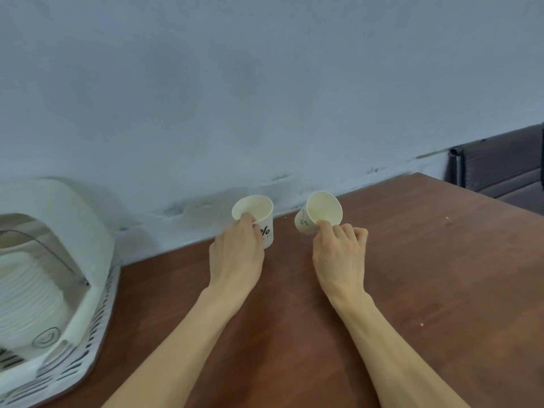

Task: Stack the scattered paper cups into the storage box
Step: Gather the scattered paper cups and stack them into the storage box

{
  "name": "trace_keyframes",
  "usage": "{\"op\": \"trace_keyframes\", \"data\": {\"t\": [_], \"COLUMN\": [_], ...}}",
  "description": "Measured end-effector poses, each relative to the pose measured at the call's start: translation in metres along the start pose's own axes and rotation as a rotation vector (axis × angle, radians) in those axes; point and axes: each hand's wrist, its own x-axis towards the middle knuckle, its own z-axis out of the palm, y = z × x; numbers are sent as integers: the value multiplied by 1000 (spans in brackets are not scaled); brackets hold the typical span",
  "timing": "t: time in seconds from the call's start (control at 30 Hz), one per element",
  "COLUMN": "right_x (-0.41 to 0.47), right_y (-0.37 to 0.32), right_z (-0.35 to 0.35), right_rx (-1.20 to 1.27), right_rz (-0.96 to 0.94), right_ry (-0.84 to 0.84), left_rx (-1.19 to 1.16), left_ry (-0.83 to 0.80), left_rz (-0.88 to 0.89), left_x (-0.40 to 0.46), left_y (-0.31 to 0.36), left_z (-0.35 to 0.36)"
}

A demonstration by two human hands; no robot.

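Item: two paper cups, centre of frame above the tabletop (382, 275). Left cup (253, 212) is being pinched at the rim by the left hand (237, 254); right cup (321, 212), tilted, by the right hand (338, 254). Storage box (97, 290) is lying lower left. Risk: thin rims being crushed or slipping while being nested

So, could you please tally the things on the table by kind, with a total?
Loose white paper cups with black print: 2, one in the left hand, one in the right hand.
White slotted plastic storage box: 1.
Nested stack of white cups inside it: 1.
Total: 4.
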Motion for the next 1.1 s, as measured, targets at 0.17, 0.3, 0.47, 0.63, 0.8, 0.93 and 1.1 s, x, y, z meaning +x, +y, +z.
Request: {"op": "trace_keyframes", "data": {"t": [0.17, 0.3, 0.47, 0.63, 0.8, 0.93, 1.1], "right_x": [-2, -11, -12, -13, -19, -27, -36], "right_y": [-15, -51, -88, -121, -145, -165, -189], "right_z": [-23, -58, -105, -152, -186, -217, -262], "right_rx": [16, 103, 180, 201, 226, 229, 178], "right_rz": [-75, -117, -195, -276, -313, -310, -350], "right_ry": [24, 64, 90, 73, 45, -40, -153], "left_rx": [-66, -112, -163, -175, -151, -91, 38], "left_ry": [11, 61, 106, 143, 180, 182, 141], "left_rz": [-79, -91, -97, -107, -127, -125, -148], "left_x": [-51, -83, -112, -138, -165, -185, -209], "left_y": [-7, -17, -28, -41, -54, -59, -58], "left_z": [-52, -84, -123, -162, -203, -235, -272]}}
